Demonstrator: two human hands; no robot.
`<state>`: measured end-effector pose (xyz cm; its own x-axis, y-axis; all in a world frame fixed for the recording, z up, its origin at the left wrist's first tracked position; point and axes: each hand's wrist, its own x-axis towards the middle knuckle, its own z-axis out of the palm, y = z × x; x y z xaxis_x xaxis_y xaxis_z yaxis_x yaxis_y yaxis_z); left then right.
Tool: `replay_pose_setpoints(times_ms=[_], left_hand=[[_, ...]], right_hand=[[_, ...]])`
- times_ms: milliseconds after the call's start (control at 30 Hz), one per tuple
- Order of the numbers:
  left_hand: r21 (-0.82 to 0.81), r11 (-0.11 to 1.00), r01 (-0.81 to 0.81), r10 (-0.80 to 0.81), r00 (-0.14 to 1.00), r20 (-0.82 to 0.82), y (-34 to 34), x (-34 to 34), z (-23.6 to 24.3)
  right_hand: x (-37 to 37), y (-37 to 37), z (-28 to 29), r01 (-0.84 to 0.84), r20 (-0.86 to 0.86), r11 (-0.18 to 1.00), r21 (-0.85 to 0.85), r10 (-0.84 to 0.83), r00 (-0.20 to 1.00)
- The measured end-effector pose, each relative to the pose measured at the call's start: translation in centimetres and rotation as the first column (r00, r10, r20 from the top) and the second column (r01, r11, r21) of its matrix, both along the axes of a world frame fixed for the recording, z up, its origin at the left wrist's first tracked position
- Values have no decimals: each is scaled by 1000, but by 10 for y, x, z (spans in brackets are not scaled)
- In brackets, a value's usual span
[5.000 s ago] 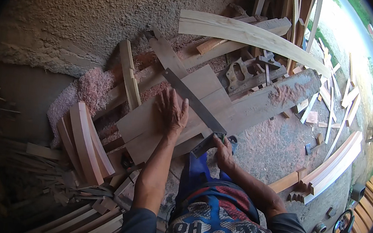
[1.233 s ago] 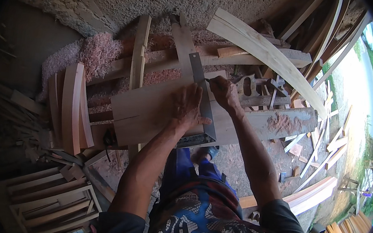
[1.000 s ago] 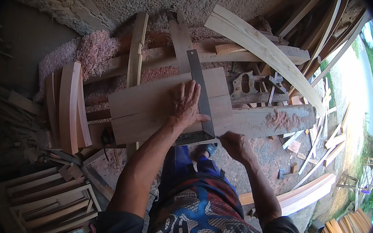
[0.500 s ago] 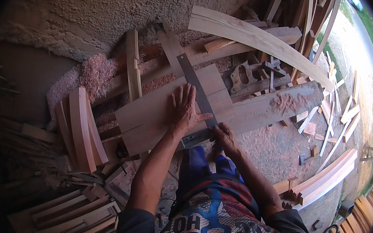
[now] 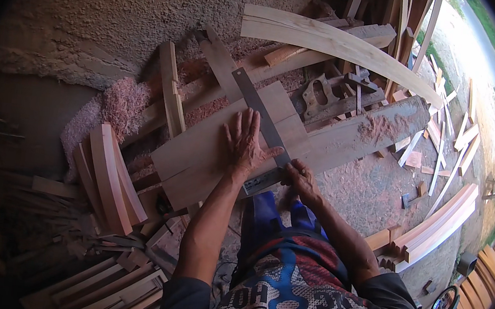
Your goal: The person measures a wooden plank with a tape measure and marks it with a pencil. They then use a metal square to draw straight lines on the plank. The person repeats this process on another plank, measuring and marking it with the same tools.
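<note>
My left hand (image 5: pixel 245 145) lies on a pale flat board (image 5: pixel 195 161) with its fingers spread. Its thumb reaches onto the dark metal blade of a try square (image 5: pixel 259 104), which lies slantwise across the board. The square's stock (image 5: pixel 263 181) sits along the board's near edge. At the blade's near end my right hand (image 5: pixel 303 181) is closed, its fingers bent beside the corner of the square. Whatever those fingers pinch is hidden.
The board rests on a heavy timber bench (image 5: pixel 371 128) strewn with shavings. Beyond are a saw-like wooden handle (image 5: pixel 318 98) and a long curved plank (image 5: pixel 337 43). Curved pieces (image 5: pixel 109 176) lean at left; more curved pieces (image 5: pixel 436 225) lie stacked at right. A rough wall (image 5: pixel 123 21) stands behind.
The view has shifted slightly. Both hands and the square stay at nearly the same place on the board, my right hand close by the blade's near end.
</note>
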<state>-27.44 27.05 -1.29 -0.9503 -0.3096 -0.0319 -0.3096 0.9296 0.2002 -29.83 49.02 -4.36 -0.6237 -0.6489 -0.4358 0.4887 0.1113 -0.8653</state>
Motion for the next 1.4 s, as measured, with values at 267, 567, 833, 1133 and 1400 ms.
replay_pose_setpoints(times_ms=[267, 567, 833, 1133, 1400], left_hand=[[3, 1000, -3, 3, 999, 38, 2, -2, 7], [-29, 999, 13, -12, 999, 37, 1, -2, 5], [-39, 999, 17, -16, 1000, 23, 0, -2, 2], [42, 999, -1, -1, 999, 45, -2, -4, 3], [-112, 990, 85, -96, 991, -95, -4, -7, 5]], right_hand=[[-3, 1, -7, -2, 6, 1000, -18, 2, 1000], [-3, 0, -2, 9, 39, 1000, -17, -8, 999], [-5, 0, 1, 8, 65, 1000, -15, -7, 998], [-32, 15, 35, 22, -852, 940, 342, 300, 429], [-117, -54, 77, 149, -656, 987, 61, -72, 751]])
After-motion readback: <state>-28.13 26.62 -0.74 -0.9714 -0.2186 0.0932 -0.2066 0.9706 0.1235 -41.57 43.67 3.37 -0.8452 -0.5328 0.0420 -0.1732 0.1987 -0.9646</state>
